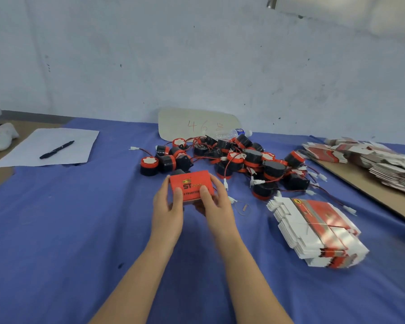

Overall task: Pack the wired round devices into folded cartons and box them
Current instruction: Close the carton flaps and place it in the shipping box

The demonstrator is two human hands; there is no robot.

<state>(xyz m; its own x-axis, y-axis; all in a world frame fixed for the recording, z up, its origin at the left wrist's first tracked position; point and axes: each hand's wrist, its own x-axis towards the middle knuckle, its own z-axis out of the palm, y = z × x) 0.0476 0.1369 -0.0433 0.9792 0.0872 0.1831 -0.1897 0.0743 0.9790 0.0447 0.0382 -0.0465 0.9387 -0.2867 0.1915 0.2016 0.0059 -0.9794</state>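
Note:
Both my hands hold one red carton [191, 184] above the blue cloth at the middle of the table. My left hand [167, 209] grips its left end with the thumb on its top face. My right hand [214, 203] grips its right end the same way. The carton shows "ST" lettering and looks folded into a box shape. Just behind it lies a heap of black and red round devices [227, 160] with red and black wires and white plugs. A banded stack of flat red and white cartons [318, 232] lies to the right of my hands.
More flat cartons [369, 157] are piled on a brown board at the far right. A white sheet [49, 147] with a black pen [56, 149] lies at the back left. A card marked 468 [197, 123] and a plastic bottle [234, 133] stand against the wall.

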